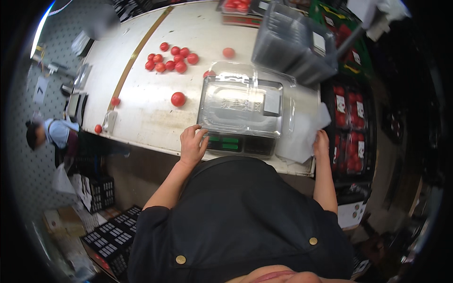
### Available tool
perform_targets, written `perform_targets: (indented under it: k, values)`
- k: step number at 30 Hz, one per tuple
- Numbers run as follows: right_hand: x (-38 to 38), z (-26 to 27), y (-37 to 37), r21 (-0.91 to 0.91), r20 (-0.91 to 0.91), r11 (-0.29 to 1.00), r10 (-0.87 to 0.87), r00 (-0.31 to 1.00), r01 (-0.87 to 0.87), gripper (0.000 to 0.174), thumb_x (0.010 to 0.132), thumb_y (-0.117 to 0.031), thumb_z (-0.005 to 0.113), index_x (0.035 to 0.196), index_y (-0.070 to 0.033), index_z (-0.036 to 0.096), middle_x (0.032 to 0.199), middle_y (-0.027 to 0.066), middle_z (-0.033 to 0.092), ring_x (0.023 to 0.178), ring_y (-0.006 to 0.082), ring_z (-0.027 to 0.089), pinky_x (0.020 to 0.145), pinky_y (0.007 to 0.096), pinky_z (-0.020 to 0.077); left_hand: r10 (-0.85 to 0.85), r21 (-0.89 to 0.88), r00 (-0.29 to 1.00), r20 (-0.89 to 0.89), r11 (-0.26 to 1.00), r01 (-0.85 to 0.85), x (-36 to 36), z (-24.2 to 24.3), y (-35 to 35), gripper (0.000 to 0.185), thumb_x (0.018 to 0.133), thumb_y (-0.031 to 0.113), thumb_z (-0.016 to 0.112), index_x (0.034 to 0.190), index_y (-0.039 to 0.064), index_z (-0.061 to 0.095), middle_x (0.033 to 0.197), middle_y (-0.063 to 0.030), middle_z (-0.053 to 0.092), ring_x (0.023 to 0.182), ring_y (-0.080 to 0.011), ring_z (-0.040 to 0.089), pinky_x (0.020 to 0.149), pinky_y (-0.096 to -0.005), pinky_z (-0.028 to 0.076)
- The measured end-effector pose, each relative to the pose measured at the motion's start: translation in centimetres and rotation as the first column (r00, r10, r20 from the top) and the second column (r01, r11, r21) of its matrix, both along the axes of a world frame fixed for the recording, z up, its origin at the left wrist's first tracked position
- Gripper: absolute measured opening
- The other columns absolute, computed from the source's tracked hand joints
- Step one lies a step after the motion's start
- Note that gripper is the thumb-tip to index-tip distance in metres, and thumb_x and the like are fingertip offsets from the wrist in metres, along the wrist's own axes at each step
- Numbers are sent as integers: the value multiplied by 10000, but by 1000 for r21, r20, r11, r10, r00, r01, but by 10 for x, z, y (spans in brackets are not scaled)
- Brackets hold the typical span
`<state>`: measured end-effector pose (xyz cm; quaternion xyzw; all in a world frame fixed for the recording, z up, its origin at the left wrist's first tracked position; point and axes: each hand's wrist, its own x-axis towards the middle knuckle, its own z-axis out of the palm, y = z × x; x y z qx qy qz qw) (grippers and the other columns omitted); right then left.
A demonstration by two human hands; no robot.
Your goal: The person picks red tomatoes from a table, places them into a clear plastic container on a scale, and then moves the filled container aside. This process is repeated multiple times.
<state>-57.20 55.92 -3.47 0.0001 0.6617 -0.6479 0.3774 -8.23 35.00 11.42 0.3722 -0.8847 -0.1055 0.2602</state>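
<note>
An open clear plastic clamshell box lies on a weighing scale with a lit green display. At the box's near left corner, my left hand has its fingers apart, touching or almost touching the rim. My right hand pinches the edge of a white paper sheet at the right of the scale. Left of the box sits a single tomato. Farther back lie several more tomatoes in a loose group, and another tomato stands apart behind the box.
Stacked clear plastic boxes stand at the back right. A black crate with packed tomatoes is beyond the white table's right edge. A co-worker is at the far left. Black crates stand below left.
</note>
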Motion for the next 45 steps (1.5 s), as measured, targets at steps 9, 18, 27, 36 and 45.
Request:
perform_targets:
  k: [9,18,27,36,45]
  values:
    - [127,145,-175,19,-848,790,337,408,-613,248,879,-34,554,1116,26,595,1351,218,535,1179,292,567,992,362,445,72,25,989,-132,997,-70,8,21,4,266,794,95,704,1056,77,657,1093,-125,597,1024,-312,565,879,-419,414]
    - [258,103,-275,659,-749,592,572,-334,-464,199,792,-75,606,971,9,624,1316,230,486,1232,408,449,928,535,449,-281,24,958,54,960,280,-45,24,-12,368,816,229,718,1141,88,621,1174,-109,582,1125,-309,526,989,-454,385]
    - [258,138,-264,801,-565,394,748,-349,-451,552,768,-207,733,1274,-76,555,1378,223,456,1293,408,422,994,537,431,-378,259,860,343,918,300,-65,-10,-34,386,822,332,714,1119,104,621,1064,-76,600,1010,-291,579,900,-455,432]
    - [228,168,-190,219,-787,713,533,311,-666,348,853,-51,629,1196,-18,575,1178,145,597,1130,299,579,967,378,465,119,62,977,-177,992,-110,29,-29,-113,233,793,133,697,999,68,609,963,-119,611,887,-335,596,759,-450,475]
    - [214,133,-104,97,-556,882,433,710,-461,193,957,-4,526,1144,12,574,1105,93,621,993,171,621,907,297,496,392,238,899,196,870,-431,65,-105,-207,510,790,274,752,1236,138,545,1168,-158,540,1077,-371,541,879,-476,495]
